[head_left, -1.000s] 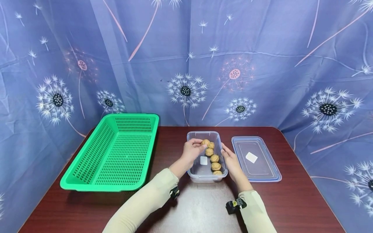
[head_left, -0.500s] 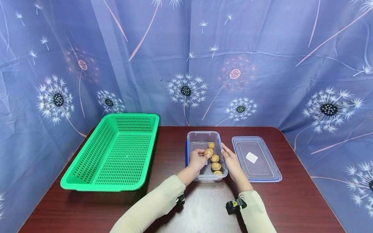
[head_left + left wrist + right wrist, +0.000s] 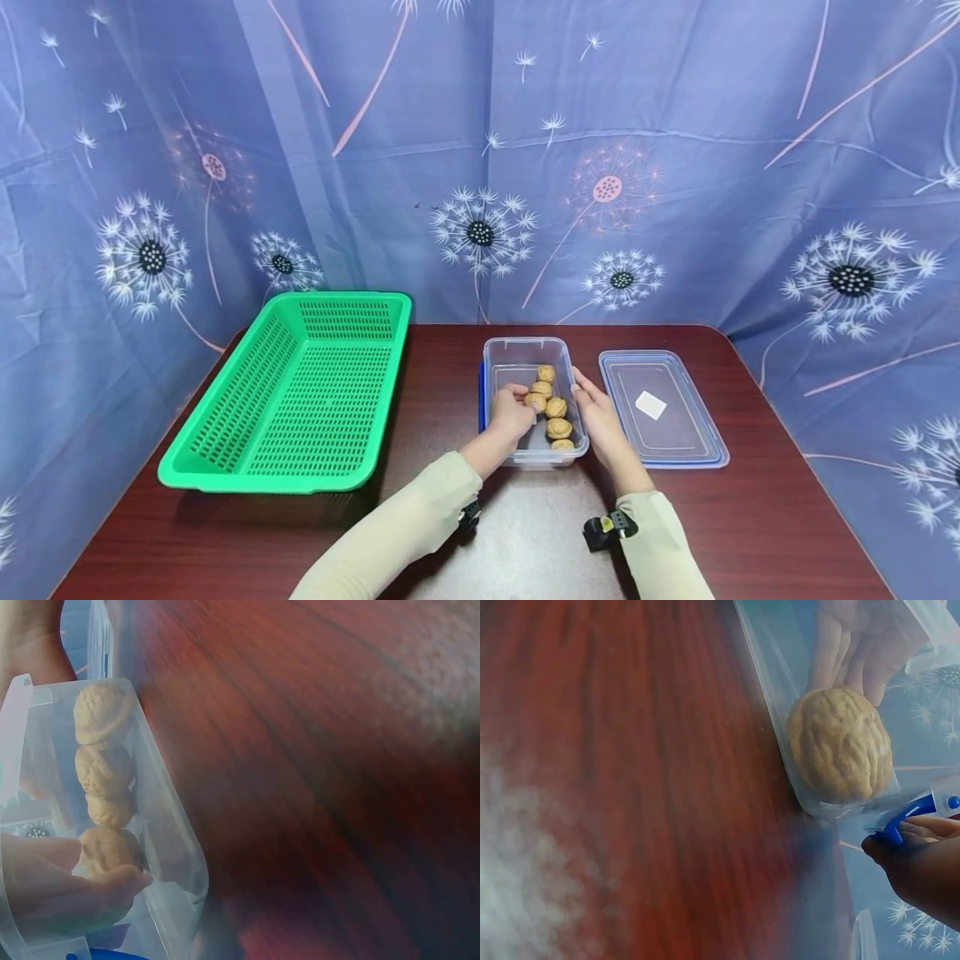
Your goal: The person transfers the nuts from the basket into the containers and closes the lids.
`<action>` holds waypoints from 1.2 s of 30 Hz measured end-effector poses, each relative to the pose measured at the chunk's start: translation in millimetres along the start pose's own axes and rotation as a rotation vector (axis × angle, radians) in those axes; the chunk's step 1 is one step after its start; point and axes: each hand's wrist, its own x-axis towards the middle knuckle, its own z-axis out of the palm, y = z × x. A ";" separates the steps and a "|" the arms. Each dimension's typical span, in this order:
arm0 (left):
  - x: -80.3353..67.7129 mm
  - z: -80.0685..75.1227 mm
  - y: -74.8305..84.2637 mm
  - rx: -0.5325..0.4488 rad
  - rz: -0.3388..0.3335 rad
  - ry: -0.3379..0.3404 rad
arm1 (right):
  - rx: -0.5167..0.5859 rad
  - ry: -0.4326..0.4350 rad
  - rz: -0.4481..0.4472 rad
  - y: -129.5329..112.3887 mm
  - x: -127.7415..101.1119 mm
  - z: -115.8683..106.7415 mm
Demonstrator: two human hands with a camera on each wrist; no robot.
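Note:
A clear plastic box (image 3: 522, 349) stands mid-table with several walnuts (image 3: 557, 428) in a row along its right side. My left hand (image 3: 527, 401) reaches into the box and pinches one walnut (image 3: 536, 402) beside the row. In the left wrist view the fingers (image 3: 90, 889) curl round that walnut (image 3: 109, 849), with the others (image 3: 101, 712) lined up beyond it. My right hand (image 3: 592, 408) lies with straight fingers against the box's right outer wall. The right wrist view shows a walnut (image 3: 841, 744) through the wall and fingertips (image 3: 922, 859) by a blue latch (image 3: 901, 817).
The box's clear lid (image 3: 662, 408), blue-rimmed, lies flat just right of my right hand. A large green perforated basket (image 3: 225, 433) with nothing in it fills the table's left side. Dark wooden table (image 3: 525, 533); a blue flowered curtain hangs behind.
My left hand has carried the walnut from the box's far end towards me and down beside the row. The right hand has stayed against the box's side.

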 end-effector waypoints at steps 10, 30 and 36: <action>-1.5 -0.7 1.9 -0.017 -0.002 -0.028 | 0.009 -0.008 0.004 -1.6 -0.8 -1.7; -25.2 16.7 31.5 0.153 0.331 -0.072 | -0.045 0.119 -0.116 -11.6 -1.9 -32.5; -36.5 36.1 38.8 0.205 0.362 -0.109 | -0.112 0.203 -0.117 -14.8 -4.9 -58.8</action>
